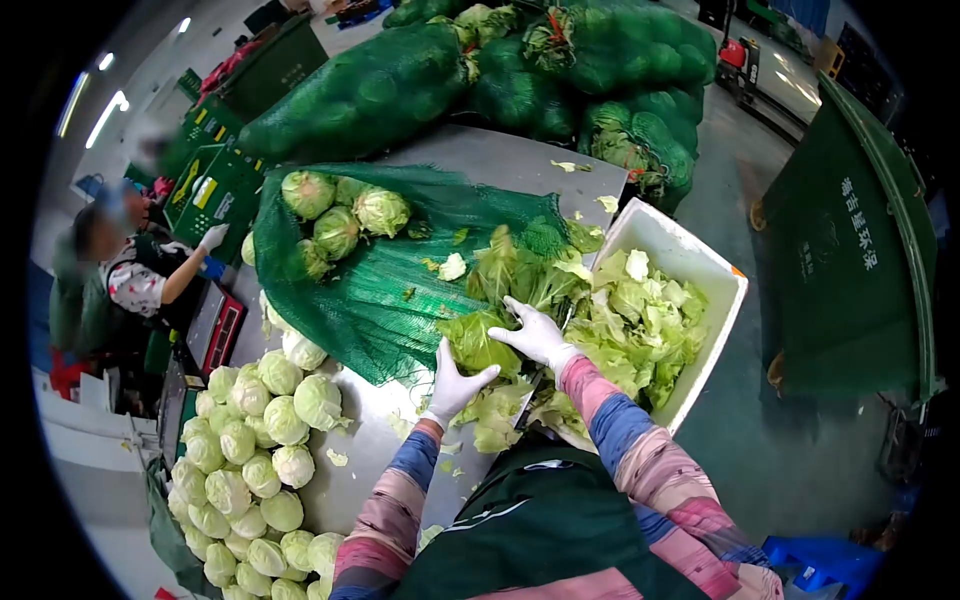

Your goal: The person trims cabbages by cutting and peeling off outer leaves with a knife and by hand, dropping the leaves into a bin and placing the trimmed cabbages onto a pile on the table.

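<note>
My left hand [452, 382] in a white glove cups the underside of a green cabbage [478, 344] on the steel table [500, 160]. My right hand [535, 335], also gloved, lies with spread fingers on the cabbage's loose outer leaves at its right side. Loose leaves [497, 410] lie under and in front of the cabbage. Both hands touch it.
A white bin [720, 340] of leaf trimmings stands at the right. A green net sack [380, 290] holds cabbages behind my hands. Several trimmed cabbages [255, 440] are piled at the left. Full net sacks [480, 80] lie at the back. Another person [120, 280] works at the far left. A green dumpster [850, 240] stands at the right.
</note>
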